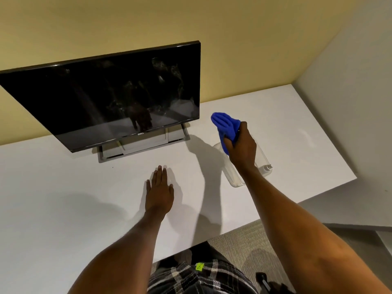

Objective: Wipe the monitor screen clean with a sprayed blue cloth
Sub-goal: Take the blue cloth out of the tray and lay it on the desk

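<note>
A black monitor [110, 96] stands on a grey stand [144, 145] at the back of the white desk [63, 198], its dark screen showing smudges and streaks toward the upper right. My right hand [241, 145] is raised to the right of the monitor and grips a bunched blue cloth [226, 126]. Under that hand a clear spray bottle [261, 164] lies on the desk, partly hidden by my wrist. My left hand [160, 189] rests flat on the desk in front of the stand, fingers together, holding nothing.
A yellow wall rises directly behind the monitor and a pale wall closes the right side. The desk's front edge runs diagonally near my lap, with carpet [239, 240] below it. The desk's right corner lies past the bottle.
</note>
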`<state>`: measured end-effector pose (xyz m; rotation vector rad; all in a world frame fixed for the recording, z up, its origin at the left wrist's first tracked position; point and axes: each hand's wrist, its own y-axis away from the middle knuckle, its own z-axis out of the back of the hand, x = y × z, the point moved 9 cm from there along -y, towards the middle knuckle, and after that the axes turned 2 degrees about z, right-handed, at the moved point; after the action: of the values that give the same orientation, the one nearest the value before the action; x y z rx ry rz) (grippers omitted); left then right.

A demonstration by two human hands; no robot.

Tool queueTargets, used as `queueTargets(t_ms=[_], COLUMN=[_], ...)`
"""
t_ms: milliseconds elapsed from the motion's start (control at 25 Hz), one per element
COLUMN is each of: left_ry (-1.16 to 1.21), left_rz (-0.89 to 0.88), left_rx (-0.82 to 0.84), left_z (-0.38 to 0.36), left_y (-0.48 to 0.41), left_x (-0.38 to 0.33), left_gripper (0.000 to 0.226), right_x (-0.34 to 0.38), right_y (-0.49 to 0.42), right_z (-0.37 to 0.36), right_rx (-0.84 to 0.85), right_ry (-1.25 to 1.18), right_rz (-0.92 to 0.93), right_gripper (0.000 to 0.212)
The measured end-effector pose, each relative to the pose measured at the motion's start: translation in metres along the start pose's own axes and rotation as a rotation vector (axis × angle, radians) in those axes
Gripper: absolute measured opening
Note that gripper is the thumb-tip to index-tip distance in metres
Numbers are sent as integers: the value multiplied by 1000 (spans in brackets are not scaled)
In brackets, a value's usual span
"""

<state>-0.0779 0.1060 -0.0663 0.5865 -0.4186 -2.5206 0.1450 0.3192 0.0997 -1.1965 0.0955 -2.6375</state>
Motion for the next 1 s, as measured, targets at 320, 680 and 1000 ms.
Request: queueTargets(t_ms=[320,680,1000], left_ry=[-12,41,128], left_rz=[59,131,126], left_rx=[-55,-58,-9], left_z=[7,-4,-21], left_y=[9,29,42], left_x=[41,101,123], left_gripper=[67,65,64], right_x=[32,-3,-5], right_y=[43,125,138], right_z=[-102,-210,-245], right_rx=[316,778,707], right_ry=[-218,-516,-148], right_rz=[38,-446,-355], right_gripper=[23,44,62])
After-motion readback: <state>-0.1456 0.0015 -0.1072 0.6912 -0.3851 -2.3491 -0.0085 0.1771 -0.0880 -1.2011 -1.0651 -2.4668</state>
